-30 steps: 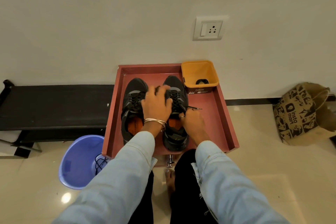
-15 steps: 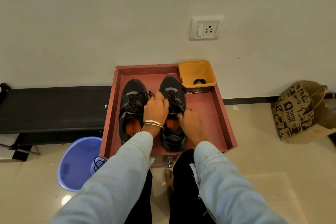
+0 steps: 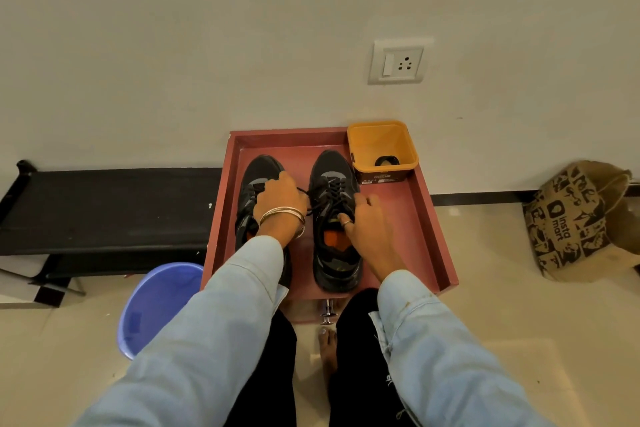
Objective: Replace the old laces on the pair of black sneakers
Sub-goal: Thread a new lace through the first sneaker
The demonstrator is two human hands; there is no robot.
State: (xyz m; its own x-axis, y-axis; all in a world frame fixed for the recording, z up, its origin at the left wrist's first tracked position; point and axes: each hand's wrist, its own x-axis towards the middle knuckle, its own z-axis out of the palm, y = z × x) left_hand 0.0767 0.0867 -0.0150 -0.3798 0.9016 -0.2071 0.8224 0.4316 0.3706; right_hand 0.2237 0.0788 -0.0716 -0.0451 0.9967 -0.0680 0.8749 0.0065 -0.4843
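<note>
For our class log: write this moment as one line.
stage: unlacing | left hand: pulling lace | right hand: on right sneaker | site: tray

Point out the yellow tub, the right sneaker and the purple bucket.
yellow tub point(image 3: 367, 146), head view, inner left wall.
right sneaker point(image 3: 329, 163), head view, toe cap.
purple bucket point(image 3: 156, 302), head view, inner wall.

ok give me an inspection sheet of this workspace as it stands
surface: red tray on the floor against the wall.
job's things: left sneaker and right sneaker side by side in the tray; black lace runs from the right sneaker to the left hand.
clutter: orange tub in the tray's far right corner, something dark inside.
hands: left hand grips the lace; right hand rests on the right sneaker.
cables: nothing seen.
surroundings: blue bin, black bench, wall socket, printed paper bag.
</note>
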